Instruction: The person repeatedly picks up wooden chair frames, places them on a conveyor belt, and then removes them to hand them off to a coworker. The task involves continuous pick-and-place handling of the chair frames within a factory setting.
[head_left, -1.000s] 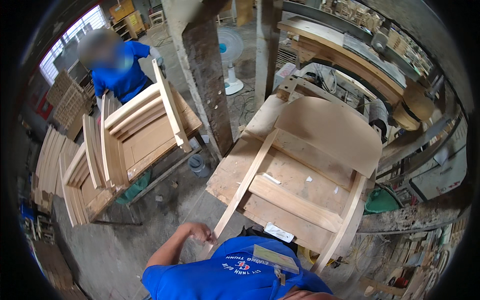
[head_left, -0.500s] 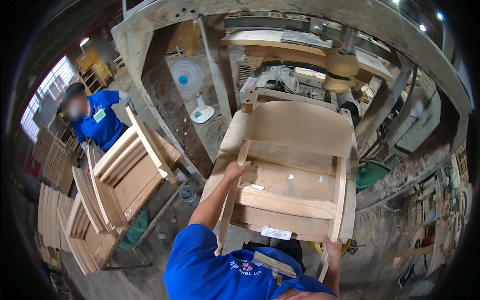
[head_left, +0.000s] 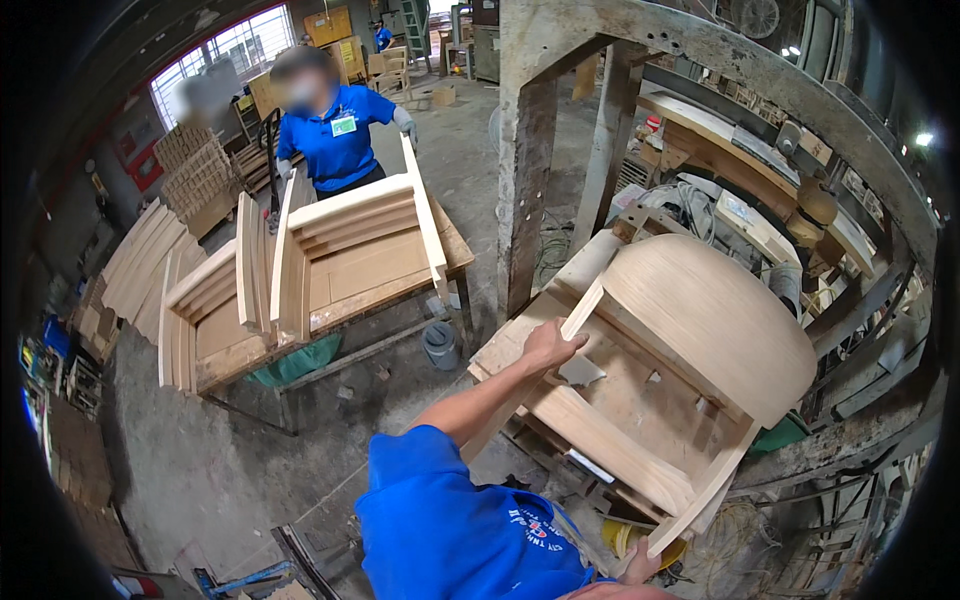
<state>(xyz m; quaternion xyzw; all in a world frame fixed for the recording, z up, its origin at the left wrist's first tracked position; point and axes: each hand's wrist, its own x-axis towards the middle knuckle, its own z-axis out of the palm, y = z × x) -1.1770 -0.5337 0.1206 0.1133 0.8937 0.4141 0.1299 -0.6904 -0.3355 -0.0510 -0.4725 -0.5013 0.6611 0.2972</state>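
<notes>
A pale wooden chair back frame lies in front of me, over a wooden work platform (head_left: 648, 397). It has a broad curved top panel (head_left: 712, 325), two side posts and a wide lower rail (head_left: 612, 452). My left hand (head_left: 553, 347) is closed round the left post, below the panel. Near its lower end, the right post (head_left: 712, 492) is gripped by my right hand (head_left: 640, 565), whose fingers are partly hidden. White scraps (head_left: 580, 371) lie on the platform, seen through the frame.
A heavy metal machine frame (head_left: 527, 190) rises beyond the platform. At left, a co-worker (head_left: 340, 135) in gloves holds slatted wooden frames on a bench (head_left: 455, 245). A grey bucket (head_left: 440, 345) stands on the floor, and a yellow bucket (head_left: 618, 537) sits below my right hand.
My view has swung left, bringing the co-worker and bench further in. The chair back frame now appears slanted and shifted on the platform; both hands keep their hold on its posts.
</notes>
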